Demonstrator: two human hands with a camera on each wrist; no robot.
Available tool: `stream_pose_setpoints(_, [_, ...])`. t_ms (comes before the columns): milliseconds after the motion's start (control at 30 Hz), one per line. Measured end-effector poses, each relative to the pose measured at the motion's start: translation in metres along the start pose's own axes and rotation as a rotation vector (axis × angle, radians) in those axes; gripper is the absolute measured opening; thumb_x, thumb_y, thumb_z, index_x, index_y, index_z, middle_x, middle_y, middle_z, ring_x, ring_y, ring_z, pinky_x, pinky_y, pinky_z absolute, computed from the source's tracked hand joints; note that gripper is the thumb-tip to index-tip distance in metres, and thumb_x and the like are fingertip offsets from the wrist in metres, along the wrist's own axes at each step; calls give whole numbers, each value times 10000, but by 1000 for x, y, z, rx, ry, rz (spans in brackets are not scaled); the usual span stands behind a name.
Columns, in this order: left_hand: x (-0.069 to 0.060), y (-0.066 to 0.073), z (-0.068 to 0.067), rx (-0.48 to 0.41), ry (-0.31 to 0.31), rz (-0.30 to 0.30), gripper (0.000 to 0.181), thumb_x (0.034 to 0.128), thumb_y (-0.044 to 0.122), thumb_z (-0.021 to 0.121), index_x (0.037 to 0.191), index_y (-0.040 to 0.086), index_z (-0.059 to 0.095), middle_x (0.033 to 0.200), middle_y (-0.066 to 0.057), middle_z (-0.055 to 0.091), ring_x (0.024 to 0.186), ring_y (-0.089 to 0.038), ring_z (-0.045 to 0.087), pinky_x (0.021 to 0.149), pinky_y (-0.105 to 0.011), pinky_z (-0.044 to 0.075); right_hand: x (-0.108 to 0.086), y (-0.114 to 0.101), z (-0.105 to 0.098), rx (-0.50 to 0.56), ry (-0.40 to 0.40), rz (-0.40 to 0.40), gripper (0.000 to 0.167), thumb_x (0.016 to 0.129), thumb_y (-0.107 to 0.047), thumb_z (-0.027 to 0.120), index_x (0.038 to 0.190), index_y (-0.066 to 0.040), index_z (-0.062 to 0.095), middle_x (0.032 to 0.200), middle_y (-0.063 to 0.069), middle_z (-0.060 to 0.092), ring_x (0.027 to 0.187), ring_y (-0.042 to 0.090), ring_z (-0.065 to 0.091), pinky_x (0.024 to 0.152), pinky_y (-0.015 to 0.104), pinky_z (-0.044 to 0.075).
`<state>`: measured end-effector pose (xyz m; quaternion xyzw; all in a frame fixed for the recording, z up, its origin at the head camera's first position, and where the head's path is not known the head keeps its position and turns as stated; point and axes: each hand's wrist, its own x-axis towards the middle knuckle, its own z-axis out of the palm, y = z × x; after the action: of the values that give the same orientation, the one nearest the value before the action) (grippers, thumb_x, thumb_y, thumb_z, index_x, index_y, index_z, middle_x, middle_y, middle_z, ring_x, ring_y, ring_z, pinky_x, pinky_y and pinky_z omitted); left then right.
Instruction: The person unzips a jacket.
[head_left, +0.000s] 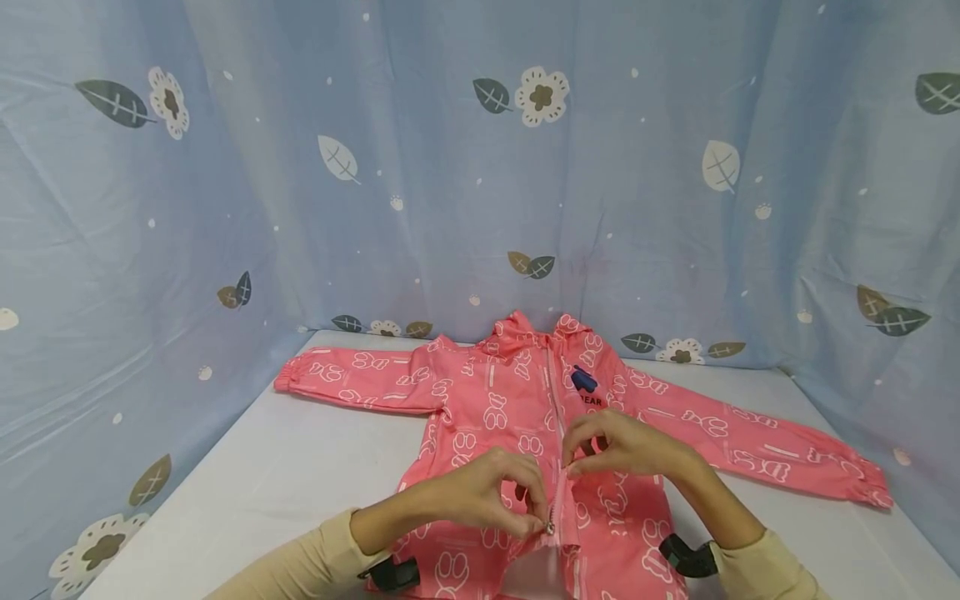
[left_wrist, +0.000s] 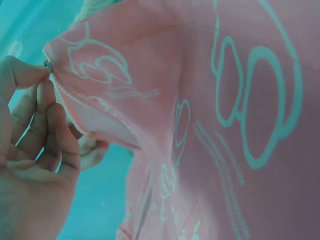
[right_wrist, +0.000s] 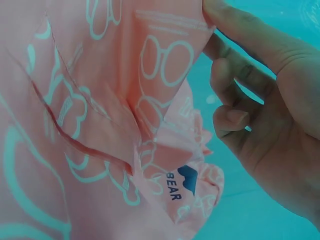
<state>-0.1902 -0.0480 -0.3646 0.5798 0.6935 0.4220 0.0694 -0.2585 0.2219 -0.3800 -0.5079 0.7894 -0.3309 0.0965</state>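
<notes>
A pink jacket (head_left: 487,425) with white bear outlines lies spread on the table, its collar away from me and both sleeves stretched sideways. My left hand (head_left: 491,492) pinches the metal zipper pull (head_left: 550,527) near the bottom hem. In the left wrist view that pull (left_wrist: 47,65) sits between thumb and forefinger at the end of the zipper teeth. My right hand (head_left: 626,446) pinches the front edge of the other panel, higher up. From the right wrist view, its thumb and forefinger hold the raised fabric edge, with a dark "BEAR" print (right_wrist: 173,186) beyond.
The white table (head_left: 247,475) shows on both sides of the jacket. A blue curtain (head_left: 450,167) with leaf and flower prints hangs behind and along the sides. Dark wrist mounts (head_left: 393,575) are on both cuffs.
</notes>
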Motion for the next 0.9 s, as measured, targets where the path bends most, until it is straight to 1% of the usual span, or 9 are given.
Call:
stream_pose_setpoints(133, [-1, -5, 3, -19, -1, -18, 70, 809, -3, 667, 854, 35, 706, 815, -78, 684, 760, -266, 598, 710, -306, 574, -1, -4, 0, 10, -29, 72, 84, 911, -312, 682, 990, -286, 695, 879, -111, 679, 653, 10, 544, 569, 230, 505])
stream_pose_setpoints(200, [-2, -12, 6, -19, -4, -26, 77, 814, 7, 671, 868, 41, 714, 825, -75, 691, 765, -264, 598, 709, -310, 575, -3, -8, 0, 24, -57, 102, 87, 916, -304, 681, 1002, -288, 690, 876, -112, 679, 650, 2, 544, 579, 225, 511])
stream_pose_setpoints(267, [-4, -21, 10, -12, -9, -29, 79, 822, 24, 677, 877, 58, 723, 826, -62, 699, 770, -256, 599, 709, -310, 574, -3, -11, 0, 37, -87, 110, 95, 922, -275, 676, 1017, -282, 688, 889, -106, 683, 645, -11, 531, 576, 214, 504])
stream_pose_setpoints(400, [-6, -34, 15, 23, -11, -46, 87, 831, 70, 685, 885, 118, 733, 828, -4, 709, 783, -195, 590, 715, -277, 563, -3, -18, 1, 104, -172, 73, 190, 928, -171, 646, 1113, -203, 678, 1002, -56, 707, 658, -25, 514, 580, 199, 495])
stream_pose_setpoints(467, [-7, -37, 15, 28, -7, -51, 85, 835, 83, 685, 883, 134, 734, 831, 11, 704, 788, -163, 593, 723, -265, 562, -3, -23, 2, 151, -225, 56, 233, 936, -155, 630, 1165, -168, 670, 1055, -24, 713, 665, -24, 524, 586, 189, 498])
stream_pose_setpoints(567, [-7, -37, 15, 22, 6, -53, 82, 837, 89, 682, 879, 142, 728, 835, 17, 693, 778, -155, 598, 710, -251, 555, -1, -28, 5, 225, -296, 37, 239, 959, -174, 614, 1189, -139, 670, 1065, 10, 722, 644, -22, 526, 585, 174, 499])
stream_pose_setpoints(733, [-7, -37, 15, 29, 14, -52, 88, 833, 93, 676, 879, 155, 719, 827, 27, 683, 765, -169, 605, 676, -220, 517, 2, -32, 9, 285, -319, -52, 194, 960, -147, 615, 1131, -101, 694, 991, 62, 730, 639, -34, 531, 558, 199, 523])
stream_pose_setpoints(833, [-7, -37, 16, 32, 13, -45, 101, 821, 80, 680, 880, 152, 719, 827, 23, 688, 759, -173, 600, 672, -216, 516, 3, -32, 11, 314, -313, -71, 173, 955, -121, 617, 1099, -79, 703, 955, 104, 719, 669, -40, 537, 564, 205, 529])
stream_pose_setpoints(900, [-6, -35, 16, 30, 17, -32, 110, 810, 57, 684, 878, 137, 717, 831, 7, 694, 751, -189, 595, 667, -229, 526, 3, -31, 11, 329, -311, -60, 165, 952, -122, 620, 1085, -77, 708, 929, 121, 707, 683, -44, 528, 575, 185, 514])
